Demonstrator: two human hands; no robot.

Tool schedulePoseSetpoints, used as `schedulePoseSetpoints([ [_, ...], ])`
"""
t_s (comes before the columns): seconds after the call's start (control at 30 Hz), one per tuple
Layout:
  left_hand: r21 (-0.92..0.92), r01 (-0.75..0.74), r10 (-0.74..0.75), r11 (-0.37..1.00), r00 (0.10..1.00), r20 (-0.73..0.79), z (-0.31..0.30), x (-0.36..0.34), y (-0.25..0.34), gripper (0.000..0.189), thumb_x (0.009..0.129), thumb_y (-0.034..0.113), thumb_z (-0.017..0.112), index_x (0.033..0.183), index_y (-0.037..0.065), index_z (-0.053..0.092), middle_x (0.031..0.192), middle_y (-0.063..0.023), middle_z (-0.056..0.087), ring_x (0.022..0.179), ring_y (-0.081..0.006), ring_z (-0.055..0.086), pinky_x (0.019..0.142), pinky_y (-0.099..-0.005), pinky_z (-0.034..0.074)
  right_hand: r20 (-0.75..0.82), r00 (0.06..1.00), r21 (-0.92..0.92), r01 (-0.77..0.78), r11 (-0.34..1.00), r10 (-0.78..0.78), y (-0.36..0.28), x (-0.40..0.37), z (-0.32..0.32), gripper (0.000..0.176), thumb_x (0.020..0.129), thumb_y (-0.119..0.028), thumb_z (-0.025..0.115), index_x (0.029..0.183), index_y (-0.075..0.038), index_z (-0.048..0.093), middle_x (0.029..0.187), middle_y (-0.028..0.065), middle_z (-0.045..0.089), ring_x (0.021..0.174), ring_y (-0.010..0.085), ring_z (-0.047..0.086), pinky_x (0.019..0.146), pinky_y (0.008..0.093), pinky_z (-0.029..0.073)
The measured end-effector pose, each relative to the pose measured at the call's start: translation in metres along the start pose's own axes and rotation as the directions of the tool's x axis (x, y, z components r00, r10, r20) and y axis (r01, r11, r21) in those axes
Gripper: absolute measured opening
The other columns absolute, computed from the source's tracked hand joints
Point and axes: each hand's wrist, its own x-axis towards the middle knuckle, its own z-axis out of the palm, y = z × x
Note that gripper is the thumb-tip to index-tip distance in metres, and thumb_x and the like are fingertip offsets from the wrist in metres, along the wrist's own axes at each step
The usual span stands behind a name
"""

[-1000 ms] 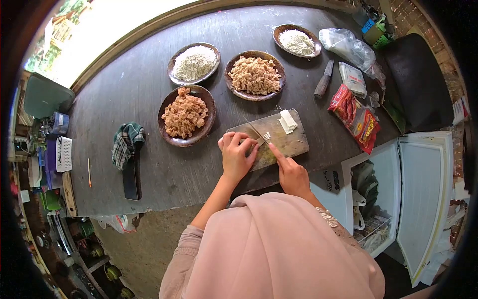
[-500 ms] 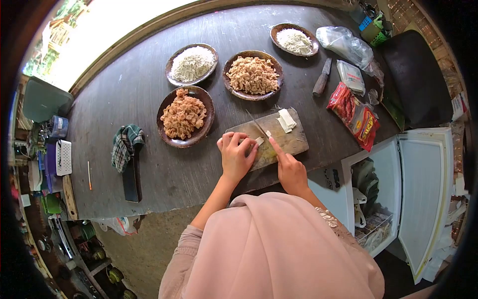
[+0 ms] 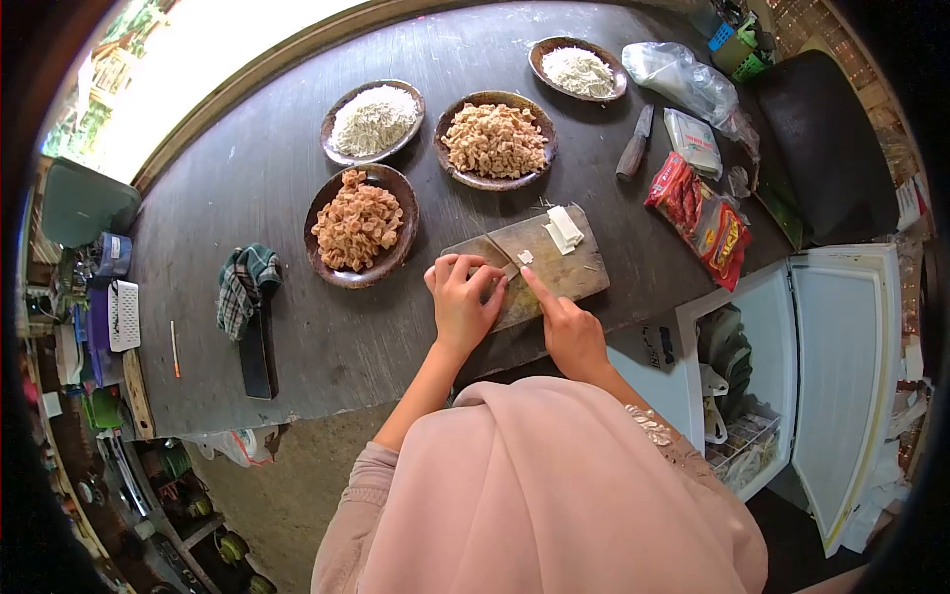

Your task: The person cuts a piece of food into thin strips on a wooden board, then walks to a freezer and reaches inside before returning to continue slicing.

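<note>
A worn wooden cutting board [image 3: 566,272] lies near the table's front edge. My right hand [image 3: 572,335] grips a knife [image 3: 503,252], its index finger stretched along the blade, which rests across the board. On the blade's left, my left hand [image 3: 463,302] is curled down with fingertips close to the knife; the white strip it was pinching is now mostly hidden by fingers and blade. Small white cut bits [image 3: 525,257] lie just right of the blade. Several flat white strips [image 3: 564,230] are stacked at the board's far right corner.
Beyond the board stand bowls of orange-brown slices [image 3: 357,220], tan diced pieces [image 3: 496,141] and white shreds [image 3: 376,121], plus another white-shred plate [image 3: 579,74]. To the right are a second knife [image 3: 635,145], a red packet [image 3: 701,220] and an open fridge door [image 3: 846,391].
The knife has shifted slightly left toward my left fingertips. The white piece seen under those fingers is now mostly covered, and small cut bits show clearly right of the blade.
</note>
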Motion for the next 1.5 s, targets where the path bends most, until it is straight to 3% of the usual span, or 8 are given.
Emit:
schedulePoseSetpoints([
  [0.17, 0.008, -0.001, 0.001, 1.0, 1.0, -0.003, 0.001, -0.002, -0.001, 0.015, 0.075, 0.015, 0.082, 0.087, 0.015, 0.074, 0.1, 0.0001, 0.065, 0.106, -0.0257, 0.054, 0.095, -0.043, 0.036, -0.038, 0.999, 0.098, 0.031, 0.995, -0.027, 0.006, -0.002, 0.001, 0.073, 0.095, -0.005, 0.057, 0.159, -0.033, 0.034, 0.074, 0.0163, 0.061, 0.065, 0.0374, 0.066, 0.061, 0.0493, 0.055],
  [0.6, -0.009, 0.041, -0.041, 0.999, 0.998, -0.045, 0.0, -0.001, 0.001, 0.021, 0.077, 0.015, 0.079, 0.096, 0.017, 0.072, 0.097, 0.0007, 0.065, 0.105, -0.0257, 0.053, 0.094, -0.0436, 0.035, -0.059, 0.998, 0.102, 0.023, 0.995, -0.017, 0.007, -0.011, -0.007, 0.066, 0.098, -0.01, 0.057, 0.156, -0.035, 0.039, 0.07, 0.0142, 0.058, 0.061, 0.0371, 0.064, 0.058, 0.0501, 0.054],
  [0.9, -0.008, 0.049, -0.049, 0.999, 0.998, -0.038, 0.0, -0.001, 0.001, 0.023, 0.076, 0.014, 0.08, 0.098, 0.015, 0.073, 0.098, 0.0005, 0.065, 0.106, -0.0247, 0.055, 0.095, -0.0424, 0.034, 0.032, 0.999, 0.276, 0.011, 0.961, -0.021, 0.014, -0.009, -0.02, 0.062, 0.099, -0.011, 0.055, 0.155, -0.033, 0.042, 0.075, 0.0177, 0.057, 0.072, 0.0393, 0.064, 0.067, 0.0512, 0.051],
  [1.1, -0.01, 0.044, -0.044, 0.999, 0.998, -0.033, -0.001, -0.001, 0.001, 0.025, 0.075, 0.013, 0.079, 0.099, 0.015, 0.07, 0.097, 0.0002, 0.065, 0.105, -0.0248, 0.055, 0.094, -0.0417, 0.034, 0.203, 0.976, 0.441, -0.017, 0.898, -0.081, 0.02, -0.013, -0.017, 0.063, 0.1, -0.008, 0.05, 0.157, -0.031, 0.038, 0.085, 0.0234, 0.064, 0.079, 0.0441, 0.065, 0.072, 0.0527, 0.051],
  [1.2, -0.02, 0.054, -0.054, 0.998, 0.997, -0.049, 0.0, -0.001, -0.001, 0.031, 0.073, 0.012, 0.08, 0.101, 0.013, 0.066, 0.096, -0.0006, 0.064, 0.104, -0.025, 0.055, 0.094, -0.0411, 0.034, 0.168, 0.986, 0.453, -0.059, 0.89, -0.021, 0.018, -0.013, -0.019, 0.063, 0.1, -0.007, 0.049, 0.157, -0.03, 0.038, 0.087, 0.0269, 0.065, 0.081, 0.0453, 0.065, 0.072, 0.0525, 0.05],
  [1.27, -0.025, 0.071, -0.072, 0.997, 0.995, -0.064, 0.002, -0.002, -0.002, 0.035, 0.072, 0.012, 0.081, 0.102, 0.012, 0.063, 0.095, -0.001, 0.063, 0.104, -0.0251, 0.055, 0.094, -0.0409, 0.034, 0.036, 0.999, 0.554, 0.013, 0.833, -0.039, 0.022, -0.014, -0.011, 0.062, 0.1, -0.006, 0.048, 0.157, -0.029, 0.037, 0.083, 0.0287, 0.064, 0.078, 0.0455, 0.065, 0.071, 0.0522, 0.049],
  [1.5, -0.022, 0.065, -0.067, 0.998, 0.995, -0.08, 0.002, -0.001, -0.003, 0.042, 0.069, 0.012, 0.083, 0.104, 0.012, 0.059, 0.097, -0.001, 0.062, 0.102, -0.0247, 0.054, 0.093, -0.0408, 0.034, 0.126, 0.991, 0.483, -0.02, 0.875, -0.047, 0.019, -0.017, -0.011, 0.061, 0.101, -0.006, 0.048, 0.157, -0.029, 0.039, 0.079, 0.0276, 0.064, 0.073, 0.0448, 0.064, 0.068, 0.053, 0.048],
])
